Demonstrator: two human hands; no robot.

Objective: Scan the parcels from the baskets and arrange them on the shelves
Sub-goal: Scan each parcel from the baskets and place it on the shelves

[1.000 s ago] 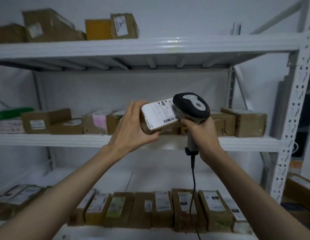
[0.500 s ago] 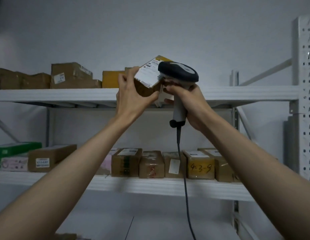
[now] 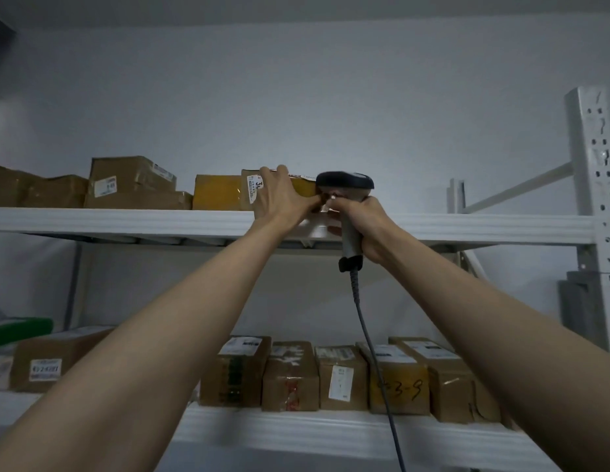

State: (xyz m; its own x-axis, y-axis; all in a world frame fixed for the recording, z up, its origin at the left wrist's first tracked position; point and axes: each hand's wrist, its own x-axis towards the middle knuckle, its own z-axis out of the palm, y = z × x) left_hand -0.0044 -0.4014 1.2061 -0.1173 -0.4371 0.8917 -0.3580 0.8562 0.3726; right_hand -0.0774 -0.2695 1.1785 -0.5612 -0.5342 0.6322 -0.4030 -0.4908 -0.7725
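A small brown parcel [image 3: 305, 187] with a white label sits at the front edge of the top shelf [image 3: 126, 220], right of a yellow-brown box [image 3: 217, 197]. My left hand [image 3: 287, 199] covers its front face, fingers over its top and thumb toward the right. My right hand [image 3: 363, 221] grips the grey handle of a black-headed barcode scanner [image 3: 346, 185], whose head is just right of the parcel. The scanner's cable [image 3: 375, 352] hangs down. How much of the parcel rests on the shelf is hidden by my hands.
More brown boxes [image 3: 133, 183] stand on the left of the top shelf; its right part is bare. The middle shelf [image 3: 330, 434] carries a row of labelled parcels [image 3: 290, 376] and a green item [image 3: 20, 330] at left. A white perforated upright [image 3: 599, 206] stands at right.
Both hands rose with the parcel and scanner from in front of the middle shelf up to the top shelf. The parcel went from tilted in the air to the shelf's front edge.
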